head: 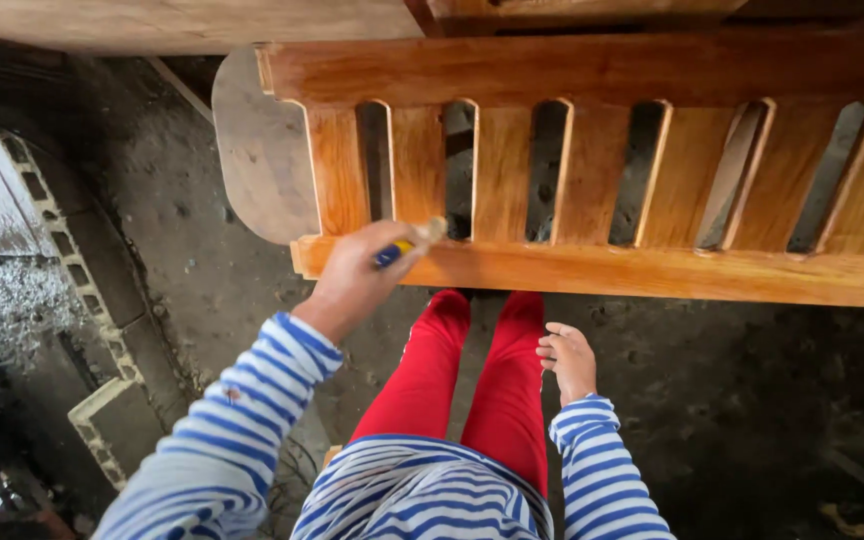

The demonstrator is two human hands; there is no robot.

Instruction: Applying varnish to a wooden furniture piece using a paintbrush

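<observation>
Brushing finish along the lower rail of a slatted wooden frame

Our left hand [352, 278], at about ten o'clock from our knees, has its fingers wrapped around a blue-and-yellow-handled paintbrush [410, 243], bristles touching the glossy lower rail [652, 272] so the coat follows the grain. Our right hand [567, 358] rests loosely curled and empty on the red trousers [452, 370], at three o'clock, clear of the wet wood.

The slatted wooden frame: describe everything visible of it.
The slatted wooden frame is glossy orange-brown wood, seemingly freshly varnished. Two long horizontal rails join a row of flat upright slats with dark gaps between them. It stretches across the view above the dirt floor, running out of frame on the right. The left hand holds a blue-handled brush with its tip against the lower rail near the left end.
</observation>
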